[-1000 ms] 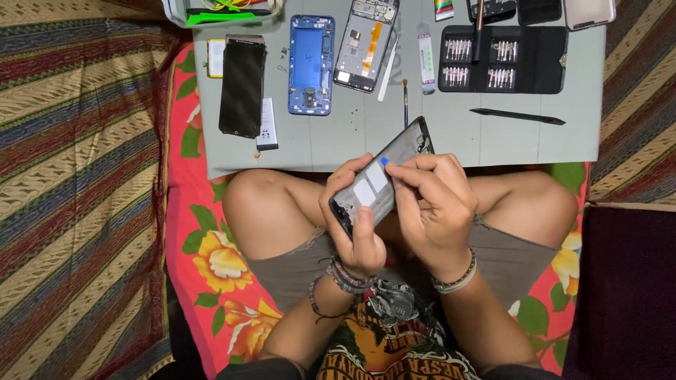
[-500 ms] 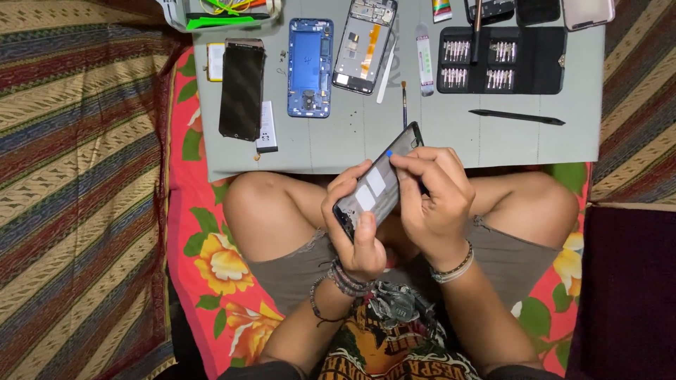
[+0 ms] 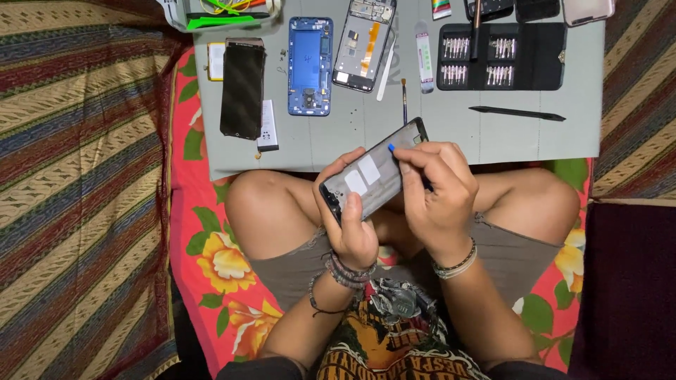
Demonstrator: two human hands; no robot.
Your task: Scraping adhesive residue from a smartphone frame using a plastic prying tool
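We grip the dark phone frame (image 3: 373, 179) in our left hand (image 3: 352, 225) above our lap — tilted, just below the grey mat (image 3: 451, 134) — while our right hand (image 3: 436, 190) pinches a blue-tipped tool (image 3: 391, 148) against its upper edge.

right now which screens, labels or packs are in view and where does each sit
Phone frame: dark slab with two white stickers, held over the lap by the left hand; right hand at its top edge.
Black screen panel: flat on the grey mat, left.
Blue phone body: oblong, beside it.
Bit case: black, open, right.
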